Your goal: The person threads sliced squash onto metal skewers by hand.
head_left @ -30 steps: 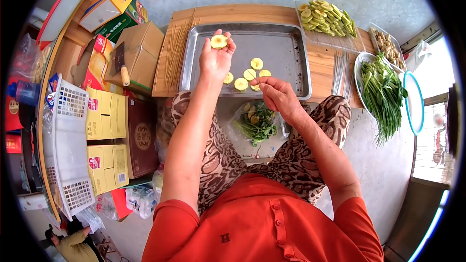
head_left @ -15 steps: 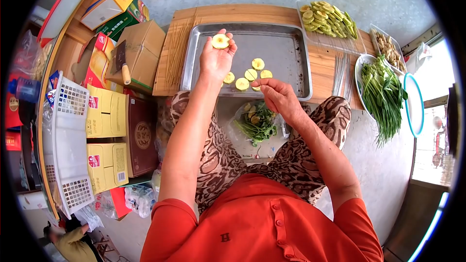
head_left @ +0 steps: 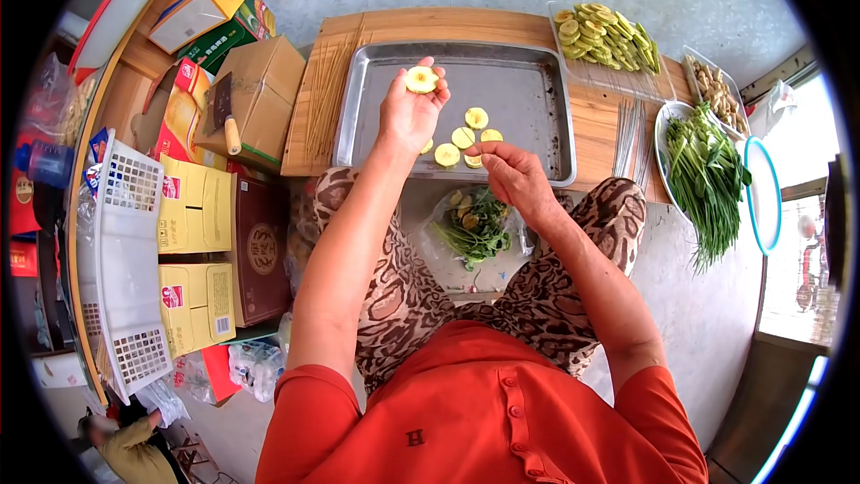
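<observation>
Above the left part of the metal tray [head_left: 528,81], my left hand [head_left: 410,116] is palm up, with a round yellow-green vegetable slice [head_left: 421,80] held in its curled fingers. My right hand [head_left: 515,175] is at the tray's near edge, thumb and forefinger pinched on what looks like a thin skewer [head_left: 463,138]; it is faint, and its far end cannot be traced. Several similar slices lie in the tray just beyond the right fingertips, among them one slice [head_left: 477,116] and another slice [head_left: 446,155]. Part of one slice is hidden by my left wrist.
Thin wooden skewers [head_left: 330,94] lie left of the tray, metal skewers [head_left: 630,139] to its right. A tub of slices [head_left: 605,36], a container of pale pieces [head_left: 717,90] and a dish of greens [head_left: 699,161] stand right. Boxes [head_left: 195,215] crowd the left; bagged greens [head_left: 475,229] sit below.
My left hand has moved slightly right and down toward my right hand, carrying the slice. My right hand stays nearly in place, still pinched.
</observation>
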Available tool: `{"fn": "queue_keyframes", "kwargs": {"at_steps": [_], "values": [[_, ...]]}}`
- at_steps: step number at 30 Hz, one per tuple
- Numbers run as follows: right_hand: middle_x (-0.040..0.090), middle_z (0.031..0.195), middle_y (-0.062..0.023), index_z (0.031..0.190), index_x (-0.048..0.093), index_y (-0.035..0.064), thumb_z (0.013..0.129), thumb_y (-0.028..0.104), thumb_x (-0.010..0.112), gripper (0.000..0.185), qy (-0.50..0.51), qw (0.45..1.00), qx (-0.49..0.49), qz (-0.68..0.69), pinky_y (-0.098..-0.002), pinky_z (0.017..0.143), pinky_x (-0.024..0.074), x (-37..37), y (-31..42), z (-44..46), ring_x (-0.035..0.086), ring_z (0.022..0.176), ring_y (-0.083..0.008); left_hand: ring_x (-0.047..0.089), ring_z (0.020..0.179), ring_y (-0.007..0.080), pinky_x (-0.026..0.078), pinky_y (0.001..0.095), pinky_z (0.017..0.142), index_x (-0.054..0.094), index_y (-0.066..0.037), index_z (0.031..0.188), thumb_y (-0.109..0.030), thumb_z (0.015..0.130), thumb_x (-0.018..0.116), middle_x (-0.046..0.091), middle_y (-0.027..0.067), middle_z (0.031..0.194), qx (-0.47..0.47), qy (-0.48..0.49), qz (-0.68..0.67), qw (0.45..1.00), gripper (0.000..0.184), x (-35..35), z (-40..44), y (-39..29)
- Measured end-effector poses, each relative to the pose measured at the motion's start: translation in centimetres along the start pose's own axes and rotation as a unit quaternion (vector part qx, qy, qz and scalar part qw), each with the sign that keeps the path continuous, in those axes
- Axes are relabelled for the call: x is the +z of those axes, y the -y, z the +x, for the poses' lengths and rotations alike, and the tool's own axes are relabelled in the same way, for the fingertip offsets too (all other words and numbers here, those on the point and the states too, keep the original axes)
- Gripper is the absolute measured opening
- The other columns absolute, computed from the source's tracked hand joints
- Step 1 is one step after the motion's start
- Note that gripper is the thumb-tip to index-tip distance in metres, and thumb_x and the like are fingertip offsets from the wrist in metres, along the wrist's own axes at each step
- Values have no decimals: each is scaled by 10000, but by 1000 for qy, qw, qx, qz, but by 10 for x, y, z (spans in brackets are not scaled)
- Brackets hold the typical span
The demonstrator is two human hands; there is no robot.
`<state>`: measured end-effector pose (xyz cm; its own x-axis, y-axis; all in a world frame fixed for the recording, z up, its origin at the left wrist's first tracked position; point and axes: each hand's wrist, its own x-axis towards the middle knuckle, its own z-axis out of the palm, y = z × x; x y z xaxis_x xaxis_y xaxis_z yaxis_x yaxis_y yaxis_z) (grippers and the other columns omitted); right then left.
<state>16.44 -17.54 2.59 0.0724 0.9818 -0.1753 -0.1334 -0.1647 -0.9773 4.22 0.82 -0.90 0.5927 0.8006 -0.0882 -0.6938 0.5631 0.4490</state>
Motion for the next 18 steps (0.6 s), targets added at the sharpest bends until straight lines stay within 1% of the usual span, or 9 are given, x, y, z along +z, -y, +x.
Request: {"fn": "queue_keyframes", "kwargs": {"at_steps": [2, 6, 9, 11, 15, 17, 18], "values": [[365, 535, 72, 1112, 597, 20, 977, 161, 432, 256, -11, 1000, 2, 4, -203, 433, 256, 1, -1, 1, 311, 456, -36, 529, 832, 227, 460, 344, 791, 447, 37, 1213, -292, 991, 295, 545, 153, 1003, -7, 20, 3, 1000, 425, 0, -1, 0], [369, 535, 73, 1109, 599, 20, 975, 154, 430, 254, -17, 1000, 3, 2, -200, 431, 255, 1, -1, 3, 313, 454, -33, 527, 831, 225, 460, 342, 788, 442, 37, 1218, -292, 993, 290, 543, 151, 1003, -10, 22, 6, 1000, 426, 2, -1, 3], [371, 536, 74, 1112, 597, 16, 974, 152, 431, 254, -20, 1000, 8, 12, -195, 430, 253, 3, -1, 6, 316, 453, -29, 540, 816, 220, 461, 345, 761, 472, 15, 1174, -308, 984, 312, 565, 144, 972, -10, 11, 8, 1000, 407, 4, -2, 7], [371, 540, 76, 1117, 593, 12, 972, 148, 432, 256, -29, 999, -12, 8, -193, 427, 247, 4, -2, 7, 316, 453, -26, 540, 823, 221, 463, 344, 772, 470, 15, 1180, -307, 982, 324, 565, 145, 973, -28, 8, 4, 1000, 405, 5, -3, 10], [367, 535, 76, 1117, 592, 10, 971, 148, 433, 256, -32, 999, -15, 25, -197, 423, 242, 7, -4, 11, 308, 446, -27, 542, 832, 223, 463, 342, 793, 472, 17, 1181, -308, 976, 349, 569, 147, 981, -22, 19, 20, 999, 404, 3, -4, 15], [365, 528, 76, 1107, 594, 8, 970, 145, 436, 250, -51, 998, -29, 34, -197, 419, 238, 8, -4, 17, 295, 437, -28, 534, 887, 225, 460, 351, 818, 421, 40, 1255, -293, 974, 362, 549, 149, 1037, -55, 61, 25, 996, 440, 6, -9, 24], [365, 528, 76, 1107, 594, 8, 970, 145, 436, 250, -52, 998, -29, 35, -197, 419, 238, 7, -4, 18, 295, 437, -28, 534, 884, 223, 460, 345, 820, 418, 45, 1254, -301, 958, 403, 550, 144, 1040, -52, 58, 26, 997, 456, 7, -11, 26]]}}
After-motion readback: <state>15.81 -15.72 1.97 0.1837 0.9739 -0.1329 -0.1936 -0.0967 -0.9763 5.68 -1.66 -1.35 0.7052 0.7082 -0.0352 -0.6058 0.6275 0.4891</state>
